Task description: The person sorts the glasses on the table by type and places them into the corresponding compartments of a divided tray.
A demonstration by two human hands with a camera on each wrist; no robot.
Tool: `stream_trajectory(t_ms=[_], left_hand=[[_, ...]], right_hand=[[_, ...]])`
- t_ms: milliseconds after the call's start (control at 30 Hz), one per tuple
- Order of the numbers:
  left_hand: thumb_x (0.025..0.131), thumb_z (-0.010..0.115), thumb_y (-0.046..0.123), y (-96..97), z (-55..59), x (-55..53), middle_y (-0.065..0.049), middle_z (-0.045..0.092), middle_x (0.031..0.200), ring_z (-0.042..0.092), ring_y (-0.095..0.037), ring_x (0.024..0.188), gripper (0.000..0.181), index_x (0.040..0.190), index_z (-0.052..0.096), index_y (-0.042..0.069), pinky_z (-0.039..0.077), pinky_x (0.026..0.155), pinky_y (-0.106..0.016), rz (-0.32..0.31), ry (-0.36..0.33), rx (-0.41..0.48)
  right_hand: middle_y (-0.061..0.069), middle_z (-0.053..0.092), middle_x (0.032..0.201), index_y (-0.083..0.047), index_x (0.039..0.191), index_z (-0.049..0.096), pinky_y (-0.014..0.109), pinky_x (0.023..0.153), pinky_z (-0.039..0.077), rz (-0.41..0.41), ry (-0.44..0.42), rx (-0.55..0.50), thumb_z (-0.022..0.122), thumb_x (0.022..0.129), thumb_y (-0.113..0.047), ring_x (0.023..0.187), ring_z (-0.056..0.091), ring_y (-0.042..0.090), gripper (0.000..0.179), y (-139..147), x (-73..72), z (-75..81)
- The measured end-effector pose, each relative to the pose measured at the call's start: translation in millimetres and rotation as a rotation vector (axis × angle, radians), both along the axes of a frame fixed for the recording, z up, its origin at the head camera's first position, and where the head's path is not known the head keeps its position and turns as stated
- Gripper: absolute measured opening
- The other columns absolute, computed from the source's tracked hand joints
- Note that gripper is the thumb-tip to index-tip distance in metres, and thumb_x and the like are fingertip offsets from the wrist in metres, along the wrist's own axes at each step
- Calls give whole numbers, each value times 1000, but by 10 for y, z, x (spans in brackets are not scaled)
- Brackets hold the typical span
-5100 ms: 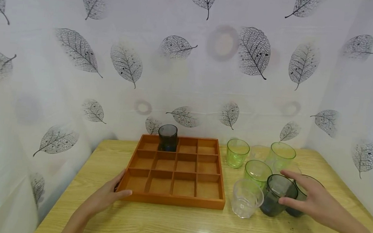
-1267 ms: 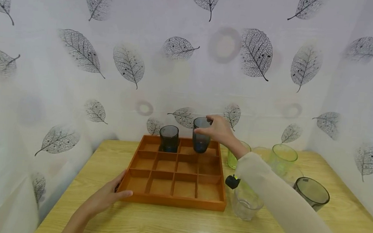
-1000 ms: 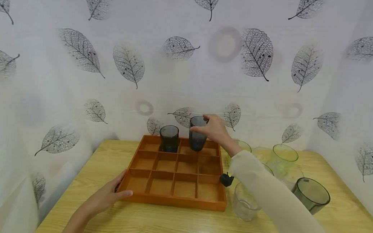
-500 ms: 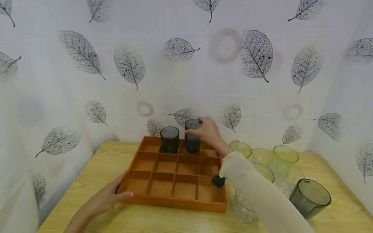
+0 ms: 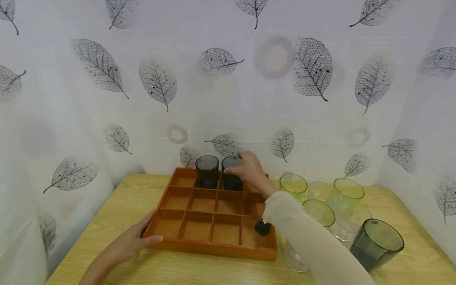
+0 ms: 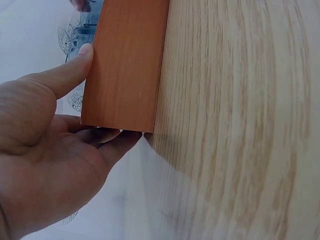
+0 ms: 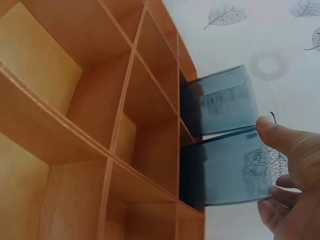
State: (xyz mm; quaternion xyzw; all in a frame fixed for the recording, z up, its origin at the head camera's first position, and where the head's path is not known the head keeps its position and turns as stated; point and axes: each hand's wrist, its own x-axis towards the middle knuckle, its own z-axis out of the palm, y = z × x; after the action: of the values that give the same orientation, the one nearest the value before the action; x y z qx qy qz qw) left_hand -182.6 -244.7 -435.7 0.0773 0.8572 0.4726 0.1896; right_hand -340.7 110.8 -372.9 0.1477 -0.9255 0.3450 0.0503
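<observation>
Curtained-off table booth, sort of room unclear, pale leaf-print sheeting is hanging behind the far edge of a wood-grain table, is turning at both corners, is running along both side edges

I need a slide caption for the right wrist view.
A dark glass in the grip of the right hand, partly inside the tray, beside a second dark glass.

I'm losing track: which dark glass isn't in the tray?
The dark glass farthest right on the table; the other two dark glasses are in the tray, one held by the right hand.
</observation>
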Motion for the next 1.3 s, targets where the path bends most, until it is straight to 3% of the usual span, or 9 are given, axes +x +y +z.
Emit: stream_trajectory(t_ms=[200, 367, 1033, 1133, 1300], left_hand=[[103, 65, 36, 2, -18, 4, -27, 2, 169, 4, -48, 153, 95, 165, 3, -1, 15, 118, -70, 0, 13, -10], [103, 65, 37, 1, -22, -6, -26, 2, 169, 5, -49, 153, 95, 165, 3, 0, 16, 118, -70, -2, 14, -19], [104, 64, 37, 19, 4, -4, -27, 3, 169, 7, -50, 152, 94, 165, 3, -1, 17, 117, -70, -14, 23, -16], [104, 63, 37, 15, 0, -6, -27, 3, 169, 6, -50, 152, 94, 164, 3, -2, 17, 117, -70, -19, 26, -17], [104, 63, 37, 6, -4, -12, -27, 2, 169, 5, -49, 152, 94, 165, 2, -1, 16, 118, -70, -15, 14, -11]], right_hand=[[24, 49, 152, 7, 150, 47, 53, 110, 44, 10, -21, -49, 81, 92, -33, 137, 49, 42, 79, 149, 57, 107], [26, 52, 149, 6, 151, 47, 54, 103, 49, 21, -33, -86, 75, 96, -34, 132, 53, 41, 73, 404, 200, 250], [20, 60, 141, -1, 153, 47, 52, 102, 50, 96, 27, -179, 70, 101, -30, 123, 60, 34, 64, 1246, 998, 416], [18, 61, 140, -1, 152, 49, 46, 99, 52, 79, 27, -185, 70, 101, -30, 123, 61, 33, 63, 1364, 1131, 432], [16, 63, 138, -1, 151, 50, 25, 90, 54, 48, 33, -185, 68, 102, -29, 121, 62, 32, 59, 1547, 1341, 432]])
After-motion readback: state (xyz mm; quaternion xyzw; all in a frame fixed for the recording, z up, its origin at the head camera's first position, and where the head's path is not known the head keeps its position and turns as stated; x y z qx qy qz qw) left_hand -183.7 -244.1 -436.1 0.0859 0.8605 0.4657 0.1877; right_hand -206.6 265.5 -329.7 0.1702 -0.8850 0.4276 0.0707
